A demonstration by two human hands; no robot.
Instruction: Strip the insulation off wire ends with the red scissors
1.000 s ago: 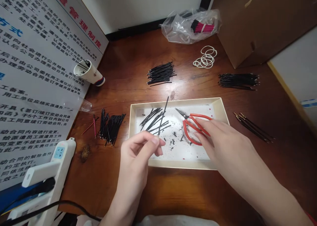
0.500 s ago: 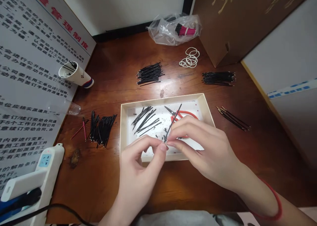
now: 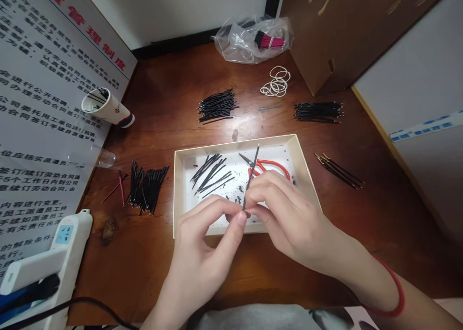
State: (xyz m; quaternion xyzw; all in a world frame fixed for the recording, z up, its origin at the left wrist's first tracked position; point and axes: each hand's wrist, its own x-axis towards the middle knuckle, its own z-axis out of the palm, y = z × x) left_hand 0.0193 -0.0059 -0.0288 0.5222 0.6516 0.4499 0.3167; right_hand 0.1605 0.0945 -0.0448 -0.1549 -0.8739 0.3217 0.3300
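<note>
A short black wire [image 3: 252, 173] stands nearly upright above the shallow cardboard tray [image 3: 175, 195]. Its lower end is pinched between the fingertips of my left hand [image 3: 213, 238] and my right hand [image 3: 289, 219], which meet there. What lies right at that end is too small to make out. Inside the tray, scissors with red handles [image 3: 278, 166] lie partly behind my right hand. Several loose black wires [image 3: 211, 173] and small dark scraps are spread to the left of them.
Black wire bundles lie left [image 3: 148, 187], behind [image 3: 217, 105] and right [image 3: 318, 112] of the tray. A few wires [image 3: 340, 171] sit farther right. Rubber bands [image 3: 277, 84], a plastic bag [image 3: 238, 43], a tilted paper cup [image 3: 112, 110] and a power strip [image 3: 77, 238] stand around.
The black wire has turned more upright between my fingertips. Both hands stay together at its lower end, and the camera view has shifted slightly.
</note>
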